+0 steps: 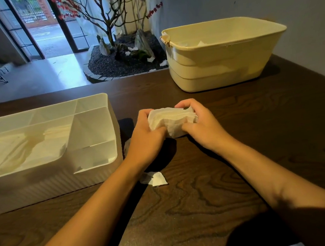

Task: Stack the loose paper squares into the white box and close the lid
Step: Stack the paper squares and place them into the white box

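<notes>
My left hand (145, 133) and right hand (201, 124) both clamped on stack of paper squares (170, 122), held just above dark table (203, 188). White box (95, 175) open, just left. Loose square (156, 179) under left wrist.

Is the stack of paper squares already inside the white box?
No, both the left hand and right hand hold the paper stack above the table, right of the white box.
</notes>
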Demonstrator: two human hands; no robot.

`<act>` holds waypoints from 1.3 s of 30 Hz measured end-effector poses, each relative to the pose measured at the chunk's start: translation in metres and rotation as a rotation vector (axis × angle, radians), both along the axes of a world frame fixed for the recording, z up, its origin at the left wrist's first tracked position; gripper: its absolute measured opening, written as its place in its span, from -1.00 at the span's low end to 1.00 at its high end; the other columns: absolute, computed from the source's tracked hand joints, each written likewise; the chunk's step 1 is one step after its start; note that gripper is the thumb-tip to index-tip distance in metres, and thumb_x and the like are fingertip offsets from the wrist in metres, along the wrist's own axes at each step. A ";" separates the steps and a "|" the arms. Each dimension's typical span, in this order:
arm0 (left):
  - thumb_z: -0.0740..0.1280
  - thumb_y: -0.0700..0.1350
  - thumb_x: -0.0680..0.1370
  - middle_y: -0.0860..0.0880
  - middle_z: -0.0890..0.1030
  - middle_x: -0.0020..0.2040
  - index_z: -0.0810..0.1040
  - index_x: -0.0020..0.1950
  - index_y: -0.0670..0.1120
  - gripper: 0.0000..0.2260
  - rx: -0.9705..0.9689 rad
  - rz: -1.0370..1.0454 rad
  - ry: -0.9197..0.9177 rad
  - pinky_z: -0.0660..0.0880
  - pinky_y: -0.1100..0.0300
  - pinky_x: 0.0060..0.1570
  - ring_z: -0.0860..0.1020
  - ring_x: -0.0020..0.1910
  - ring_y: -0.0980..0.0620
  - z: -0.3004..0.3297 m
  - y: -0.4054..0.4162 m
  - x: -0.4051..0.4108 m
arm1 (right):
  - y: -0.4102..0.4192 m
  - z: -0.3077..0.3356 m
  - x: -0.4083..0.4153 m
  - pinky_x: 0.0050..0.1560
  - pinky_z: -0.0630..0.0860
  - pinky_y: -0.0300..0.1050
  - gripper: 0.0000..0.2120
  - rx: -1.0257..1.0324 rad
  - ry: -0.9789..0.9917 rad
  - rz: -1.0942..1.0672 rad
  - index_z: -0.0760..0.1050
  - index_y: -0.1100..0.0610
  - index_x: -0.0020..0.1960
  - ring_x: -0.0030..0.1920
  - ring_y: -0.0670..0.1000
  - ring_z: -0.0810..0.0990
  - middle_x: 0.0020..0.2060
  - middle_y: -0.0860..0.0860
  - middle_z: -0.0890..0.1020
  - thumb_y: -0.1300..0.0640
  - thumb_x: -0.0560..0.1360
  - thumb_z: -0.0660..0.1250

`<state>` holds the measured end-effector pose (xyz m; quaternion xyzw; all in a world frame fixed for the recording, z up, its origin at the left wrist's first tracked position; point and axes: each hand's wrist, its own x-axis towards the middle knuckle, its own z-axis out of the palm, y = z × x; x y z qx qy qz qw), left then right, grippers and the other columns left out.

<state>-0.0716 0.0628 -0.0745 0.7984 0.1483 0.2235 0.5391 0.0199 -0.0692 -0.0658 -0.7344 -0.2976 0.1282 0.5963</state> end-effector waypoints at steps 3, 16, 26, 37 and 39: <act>0.39 -0.09 0.54 0.08 0.57 0.16 0.47 0.27 0.03 -0.69 0.046 -0.059 0.029 0.57 0.11 0.08 0.57 0.13 0.13 0.006 -0.001 -0.001 | -0.003 0.006 0.005 -0.17 0.54 -0.08 -0.66 0.044 0.084 -0.017 0.52 0.12 0.12 -0.10 -0.01 0.61 -0.08 0.04 0.64 0.43 0.44 0.31; 0.30 -0.06 0.62 -0.01 0.66 0.09 0.54 0.22 0.03 -0.82 -0.086 0.076 0.046 0.59 -0.04 0.08 0.63 0.09 -0.04 0.080 -0.004 -0.048 | 0.028 0.073 -0.009 -0.09 0.54 -0.05 -0.80 0.319 0.265 -0.110 0.54 0.01 0.04 -0.06 0.04 0.61 0.02 0.09 0.63 0.30 0.55 0.34; 0.33 -0.27 0.58 -0.15 0.65 -0.22 0.63 -0.06 -0.21 -0.91 -0.102 0.322 0.189 0.62 0.12 -0.18 0.61 -0.24 -0.08 0.135 0.089 -0.145 | 0.144 0.126 -0.079 -0.34 0.43 -0.17 -0.55 -0.042 0.087 0.181 0.37 0.06 0.43 -0.24 0.02 0.50 0.11 0.12 0.53 0.31 0.58 0.28; 0.36 -0.15 0.56 -0.13 0.60 0.04 0.48 0.19 -0.14 -0.77 0.411 0.287 0.584 0.57 0.04 0.05 0.58 0.00 -0.09 0.125 0.125 -0.158 | 0.178 0.109 -0.116 -0.02 0.52 0.13 -0.44 -0.398 -0.389 0.139 0.34 0.00 0.37 0.02 0.16 0.54 0.06 0.06 0.50 0.36 0.44 0.28; 0.33 -0.19 0.58 -0.18 0.64 0.07 0.57 0.17 -0.19 -0.81 0.439 0.203 0.640 0.54 0.11 0.01 0.55 -0.07 -0.02 0.125 0.127 -0.158 | 0.174 0.110 -0.121 0.06 0.52 0.11 -0.51 -0.451 -0.558 0.153 0.41 -0.01 0.31 0.10 0.14 0.51 0.14 0.03 0.49 0.32 0.43 0.29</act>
